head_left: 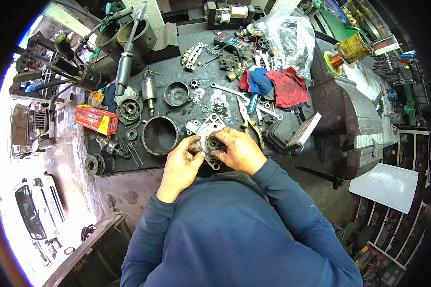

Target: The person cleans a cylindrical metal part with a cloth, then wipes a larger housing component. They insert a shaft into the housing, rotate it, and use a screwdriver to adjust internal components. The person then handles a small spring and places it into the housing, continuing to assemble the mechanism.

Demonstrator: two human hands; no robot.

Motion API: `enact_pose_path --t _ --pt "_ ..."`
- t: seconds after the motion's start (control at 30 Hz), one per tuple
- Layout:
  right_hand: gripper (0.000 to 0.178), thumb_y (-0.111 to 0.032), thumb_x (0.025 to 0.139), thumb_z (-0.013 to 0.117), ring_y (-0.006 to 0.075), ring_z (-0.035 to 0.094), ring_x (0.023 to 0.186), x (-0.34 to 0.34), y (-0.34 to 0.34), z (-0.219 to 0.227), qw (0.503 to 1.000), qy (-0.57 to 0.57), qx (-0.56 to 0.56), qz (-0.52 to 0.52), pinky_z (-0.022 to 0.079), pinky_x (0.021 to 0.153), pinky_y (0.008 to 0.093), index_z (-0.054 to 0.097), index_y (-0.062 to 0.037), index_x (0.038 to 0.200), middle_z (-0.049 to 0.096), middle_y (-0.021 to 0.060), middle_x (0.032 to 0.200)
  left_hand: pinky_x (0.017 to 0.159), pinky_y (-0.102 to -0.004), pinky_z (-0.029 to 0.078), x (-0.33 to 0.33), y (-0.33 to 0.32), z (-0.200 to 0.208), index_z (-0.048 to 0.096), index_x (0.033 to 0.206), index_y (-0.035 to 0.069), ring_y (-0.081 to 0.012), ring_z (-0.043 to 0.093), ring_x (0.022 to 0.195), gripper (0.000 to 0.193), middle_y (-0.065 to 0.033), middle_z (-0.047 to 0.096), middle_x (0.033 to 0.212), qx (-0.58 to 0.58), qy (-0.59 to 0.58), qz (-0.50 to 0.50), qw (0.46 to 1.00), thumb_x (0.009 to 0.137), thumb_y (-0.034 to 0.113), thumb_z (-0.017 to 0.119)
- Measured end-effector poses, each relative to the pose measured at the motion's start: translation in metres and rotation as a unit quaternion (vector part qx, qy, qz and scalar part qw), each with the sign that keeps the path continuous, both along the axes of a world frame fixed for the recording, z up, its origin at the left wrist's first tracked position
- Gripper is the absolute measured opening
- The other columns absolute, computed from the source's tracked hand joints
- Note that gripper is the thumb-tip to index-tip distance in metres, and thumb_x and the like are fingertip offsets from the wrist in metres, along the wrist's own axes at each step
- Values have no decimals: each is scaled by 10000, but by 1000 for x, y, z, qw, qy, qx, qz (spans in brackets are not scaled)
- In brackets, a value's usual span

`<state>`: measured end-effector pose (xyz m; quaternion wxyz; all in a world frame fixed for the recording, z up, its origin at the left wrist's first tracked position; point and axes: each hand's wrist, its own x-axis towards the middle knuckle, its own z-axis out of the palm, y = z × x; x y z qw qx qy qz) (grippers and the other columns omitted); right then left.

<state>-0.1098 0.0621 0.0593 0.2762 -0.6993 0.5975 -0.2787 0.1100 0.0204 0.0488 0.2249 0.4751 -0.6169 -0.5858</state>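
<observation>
- The metal housing lies on the dark bench, at its near edge, between both hands.
- The left hand pinches its left rim; the right hand covers its right side, fingers curled into the centre hole.
- It looks like cast metal: stiff, probably heavy, perhaps greasy.
- The outer lugs seem the safest place to hold it.

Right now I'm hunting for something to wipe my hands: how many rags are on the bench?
2: a red rag right of the wrenches, and a blue rag bunched against its left side. Clutter may hide more.
</observation>
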Motion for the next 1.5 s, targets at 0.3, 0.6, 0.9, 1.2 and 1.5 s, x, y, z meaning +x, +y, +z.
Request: enact_pose_path --t 0.3,0.6,0.9,1.2,1.5 --pt "467 -205 845 854 392 713 990 -8 2 -4 999 -9 12 -29 585 883 458 698 -40 1253 711 173 1099 761 -253 537 -18 -5 -3 694 1272 -47 -62 634 829 271 -54 748 1035 69 57 20 996 1032 79 697" --pt "429 -148 825 866 373 704 1025 -4 5 -3 998 -48 4 -28 577 904 422 718 -32 1211 702 164 1101 779 -246 546 -18 -13 -4 712 1260 -57 -64 658 864 266 -58 758 1052 94 43 13 995 1022 62 704" --pt "400 -163 821 877 366 713 998 -4 9 -8 999 -28 -19 -42 581 887 415 749 -17 1170 707 153 1082 733 -222 528 -22 -7 -15 717 1234 -57 -39 629 799 252 -50 758 1055 75 89 37 993 999 33 728" --pt "201 -98 945 780 194 730 894 1 5 -12 951 -195 180 -161 573 845 348 770 30 1100 785 136 964 680 -239 514 -23 -14 -17 760 1120 -23 -53 624 741 159 -41 756 917 115 37 67 990 989 66 749" --pt "188 -88 952 765 144 706 870 0 -6 -11 934 -215 223 -180 572 826 327 772 58 1070 794 114 954 647 -254 511 -30 -16 -10 755 1081 -32 -71 630 711 114 -35 735 853 111 11 64 992 1000 43 728"
